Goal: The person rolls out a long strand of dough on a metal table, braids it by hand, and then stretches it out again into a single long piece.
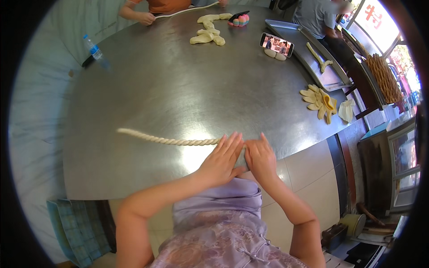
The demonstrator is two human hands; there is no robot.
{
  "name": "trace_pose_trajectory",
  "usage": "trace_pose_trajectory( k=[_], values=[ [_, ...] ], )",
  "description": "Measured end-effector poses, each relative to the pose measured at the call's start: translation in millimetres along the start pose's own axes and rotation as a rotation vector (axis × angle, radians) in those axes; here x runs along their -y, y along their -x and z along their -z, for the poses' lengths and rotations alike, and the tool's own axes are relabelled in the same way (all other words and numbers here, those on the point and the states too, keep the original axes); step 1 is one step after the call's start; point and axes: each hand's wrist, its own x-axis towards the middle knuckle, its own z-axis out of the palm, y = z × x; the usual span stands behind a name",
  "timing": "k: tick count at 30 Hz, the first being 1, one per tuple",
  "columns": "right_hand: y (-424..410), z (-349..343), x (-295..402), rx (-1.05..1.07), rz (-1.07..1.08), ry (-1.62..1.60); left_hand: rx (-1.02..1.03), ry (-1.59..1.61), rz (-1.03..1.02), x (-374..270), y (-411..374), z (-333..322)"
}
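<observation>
A twisted dough rope [181, 142] lies across the steel table near its front edge. Its left end is slightly blurred and points away to the left. My left hand [223, 160] rests flat on the rope's right part, fingers straight and close together, thumb spread toward me. Just to its right, my right hand [261, 155] curls over the rope's right end, with one finger sticking up. A short bit of dough shows between the two hands; the end itself is hidden under my right fingers.
Across the steel table [144, 90], a person's hand [146, 18] holds a long dough strand [187, 10]. Dough pieces [207, 31], a propped phone [277, 44], a metal tray [301, 37] with a dough twist [316, 57], yellowish gloves [318, 102] and a water bottle [94, 48] are around.
</observation>
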Motion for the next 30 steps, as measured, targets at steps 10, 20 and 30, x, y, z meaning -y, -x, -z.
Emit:
trace_pose_trajectory(
  k=[10, 20, 30],
  values=[
    [-33, -22, -22, -0.106, 0.128, 0.065, -0.051, -0.116, -0.068, 55, -55, -10],
    [-74, -18, -34, -0.065, -0.025, -0.019, -0.205, -0.224, 0.136, 64, -88, -16],
    [-28, -15, -7, -0.02, -0.076, 0.019, -0.082, 0.019, 0.033, 27, -29, -4]
  ],
)
